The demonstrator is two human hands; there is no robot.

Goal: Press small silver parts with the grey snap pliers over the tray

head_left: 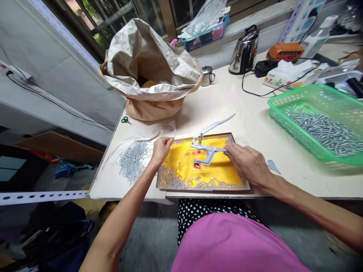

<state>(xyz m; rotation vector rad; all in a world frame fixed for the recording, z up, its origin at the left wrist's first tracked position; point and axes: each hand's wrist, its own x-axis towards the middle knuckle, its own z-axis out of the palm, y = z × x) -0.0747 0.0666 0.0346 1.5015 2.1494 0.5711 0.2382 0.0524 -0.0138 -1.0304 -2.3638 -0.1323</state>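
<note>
Head view: my right hand on a metal hand press, my left hand at the corner of a yellow board.
Watching remotely, I saw the press lying flat on the board, its long lever pointing away from me. My right hand was spread wide, fingertips touching the press's arm; I judged this light, flat contact the steadiest way to keep it square. My left hand was curled beside a white cloth, and I could not tell whether it held anything. Metal pins lay heaped on the cloth, with more in a green plastic basket.
</note>
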